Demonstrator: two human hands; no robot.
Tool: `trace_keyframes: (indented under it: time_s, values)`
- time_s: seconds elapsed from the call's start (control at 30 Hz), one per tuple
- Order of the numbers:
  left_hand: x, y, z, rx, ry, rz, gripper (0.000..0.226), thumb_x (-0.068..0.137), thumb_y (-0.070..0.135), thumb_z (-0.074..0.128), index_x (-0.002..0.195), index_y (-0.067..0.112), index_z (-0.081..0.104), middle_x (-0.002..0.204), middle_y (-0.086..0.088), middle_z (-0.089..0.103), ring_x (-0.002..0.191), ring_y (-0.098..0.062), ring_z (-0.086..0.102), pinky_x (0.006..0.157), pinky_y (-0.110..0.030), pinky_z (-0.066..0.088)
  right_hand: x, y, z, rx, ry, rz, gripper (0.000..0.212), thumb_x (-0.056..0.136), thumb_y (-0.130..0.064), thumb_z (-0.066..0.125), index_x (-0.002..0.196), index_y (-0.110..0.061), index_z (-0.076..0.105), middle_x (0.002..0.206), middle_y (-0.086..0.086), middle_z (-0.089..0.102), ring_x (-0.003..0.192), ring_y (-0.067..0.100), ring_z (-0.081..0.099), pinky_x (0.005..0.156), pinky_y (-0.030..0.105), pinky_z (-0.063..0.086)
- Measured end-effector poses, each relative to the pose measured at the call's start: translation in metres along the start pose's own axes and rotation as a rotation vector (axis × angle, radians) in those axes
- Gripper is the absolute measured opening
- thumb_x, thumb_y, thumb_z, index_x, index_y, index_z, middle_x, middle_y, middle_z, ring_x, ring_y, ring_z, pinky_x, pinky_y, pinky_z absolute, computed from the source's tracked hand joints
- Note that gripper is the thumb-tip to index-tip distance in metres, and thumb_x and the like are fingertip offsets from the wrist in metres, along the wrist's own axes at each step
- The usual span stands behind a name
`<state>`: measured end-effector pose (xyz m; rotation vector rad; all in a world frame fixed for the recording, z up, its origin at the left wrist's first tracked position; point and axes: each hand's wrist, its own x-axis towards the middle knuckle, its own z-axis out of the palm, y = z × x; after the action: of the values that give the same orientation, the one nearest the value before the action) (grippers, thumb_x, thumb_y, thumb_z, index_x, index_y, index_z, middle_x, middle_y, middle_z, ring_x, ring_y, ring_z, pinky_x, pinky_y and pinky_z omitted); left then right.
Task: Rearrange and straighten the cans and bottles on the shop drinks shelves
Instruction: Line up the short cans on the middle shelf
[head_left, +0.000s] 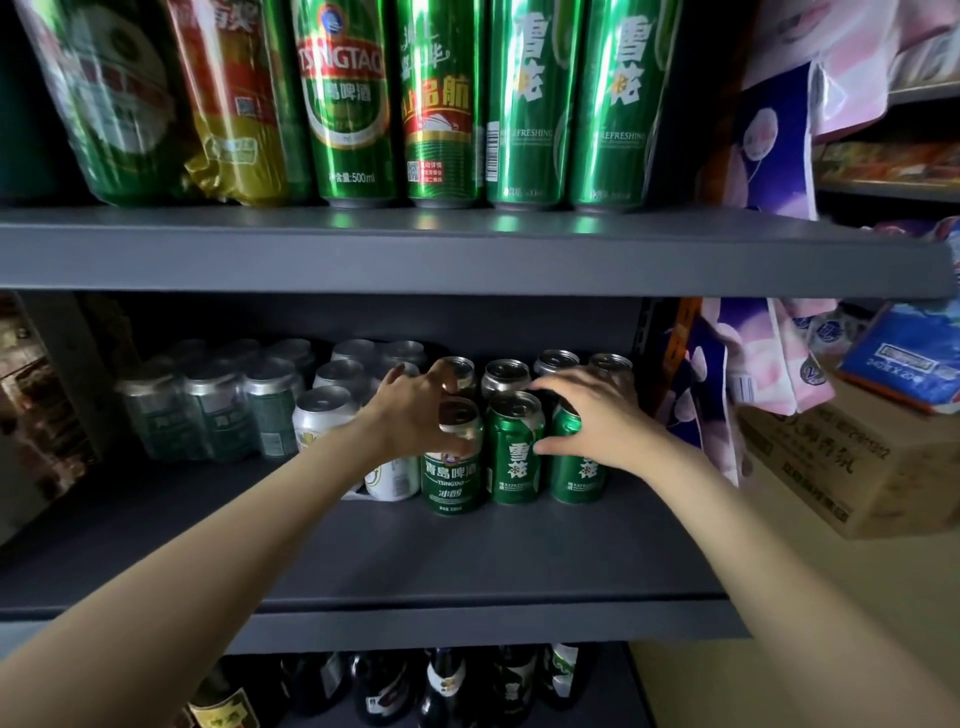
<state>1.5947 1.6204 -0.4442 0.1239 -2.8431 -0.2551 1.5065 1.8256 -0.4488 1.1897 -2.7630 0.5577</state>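
- The left hand (415, 410) curls round the Tsingtao can (451, 462), upright on the middle shelf (467, 551) (label forward).
- At its 3 o'clock, the right hand (597, 421), fingers spread, grips an upright green can (576, 467).

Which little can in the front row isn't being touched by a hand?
The middle green can. It stands free, while the left hand and right hand grip its neighbours.

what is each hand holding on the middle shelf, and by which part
Left hand grips the short green Tsingtao can around its upper rim. Right hand grips the rightmost short green can near its top.
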Motion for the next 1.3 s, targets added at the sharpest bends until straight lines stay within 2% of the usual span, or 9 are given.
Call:
trace_keyframes:
  time_s: [0.2,0.3,0.4,0.57,0.7,0.83,1.0,1.17,1.3]
  values:
    - [-0.023,0.002,-0.007,0.020,0.069,0.048,0.064,0.067,0.046,0.076,0.113,0.012,0.045,0.103,-0.003,0.065,0.111,-0.021,0.049,0.100,-0.021,0.018,0.009,-0.025,0.010,-0.103,-0.063,0.035,0.076,0.073,-0.051,0.070,0.136,-0.024,0.037,0.140,-0.002,0.047,0.135,0.023,0.033,0.112,0.057,0.012]
    - [-0.040,0.000,-0.015,0.007,0.067,0.047,0.064,0.068,0.045,0.075,0.113,0.012,0.045,0.101,-0.002,0.065,0.108,-0.020,0.052,0.107,-0.025,0.014,0.013,-0.031,0.018,-0.114,-0.024,0.067,0.068,0.072,-0.050,0.071,0.126,-0.023,0.040,0.119,-0.002,0.059,0.125,0.024,0.044,0.112,0.059,0.001]
    - [-0.058,-0.005,-0.025,-0.053,0.070,0.019,0.071,0.065,0.048,0.076,0.117,0.011,0.047,0.100,0.002,0.059,0.107,-0.020,0.050,0.095,-0.020,0.024,0.007,-0.034,0.016,-0.060,0.000,0.060,0.055,0.068,-0.045,0.074,0.107,-0.021,0.042,0.094,-0.004,0.057,0.112,0.022,0.047,0.112,0.055,0.007]
    - [-0.074,-0.020,-0.036,-0.094,0.022,-0.052,0.060,0.069,0.036,0.079,0.116,0.015,0.047,0.100,0.006,0.052,0.106,-0.019,0.047,0.082,-0.019,0.027,-0.015,-0.033,-0.006,-0.070,-0.085,0.050,0.054,0.067,-0.037,0.078,0.105,-0.021,0.044,0.109,0.000,0.044,0.111,0.015,0.031,0.109,0.044,0.021]
    - [-0.069,-0.024,-0.042,-0.019,-0.150,-0.080,0.055,0.071,0.038,0.076,0.116,0.020,0.048,0.110,0.002,0.059,0.110,-0.021,0.051,0.082,-0.025,0.035,-0.024,-0.030,-0.016,-0.081,-0.178,0.041,0.054,0.064,-0.033,0.079,0.102,-0.026,0.040,0.110,0.000,0.041,0.102,0.015,0.033,0.082,0.032,0.035]
    - [-0.059,-0.026,-0.056,-0.051,-0.270,-0.085,0.041,0.077,0.043,0.070,0.113,0.029,0.055,0.112,0.009,0.056,0.108,-0.014,0.052,0.084,-0.022,0.036,-0.018,-0.029,-0.027,-0.120,-0.258,0.030,0.048,0.067,-0.040,0.077,0.100,-0.027,0.046,0.108,-0.005,0.044,0.106,0.014,0.039,0.087,0.033,0.040]
    - [-0.031,-0.041,-0.050,-0.273,-0.101,-0.050,0.023,0.087,0.031,0.062,0.109,0.023,0.067,0.116,0.009,0.060,0.108,-0.012,0.056,0.087,-0.013,0.039,0.030,-0.047,-0.025,0.008,-0.016,-0.034,0.042,0.074,-0.036,0.075,0.107,-0.016,0.058,0.109,0.001,0.050,0.111,0.021,0.048,0.083,0.027,0.034]
    - [-0.025,-0.063,-0.017,-0.364,-0.095,-0.096,0.027,0.093,0.018,0.053,0.118,0.022,0.063,0.130,0.002,0.058,0.118,-0.018,0.053,0.104,-0.028,0.035,0.100,-0.069,0.022,0.020,0.006,0.011,0.059,0.078,-0.033,0.073,0.129,-0.017,0.048,0.131,0.011,0.050,0.123,0.031,0.044,0.100,0.038,0.037]
    - [-0.027,-0.073,-0.013,-0.358,-0.111,-0.109,0.039,0.087,0.030,0.043,0.121,0.031,0.060,0.137,0.011,0.049,0.125,-0.012,0.046,0.110,-0.031,0.030,0.128,-0.071,0.045,0.086,0.036,0.070,0.027,0.077,-0.024,0.073,0.095,-0.014,0.056,0.111,0.012,0.062,0.100,0.025,0.054,0.078,0.030,0.040]
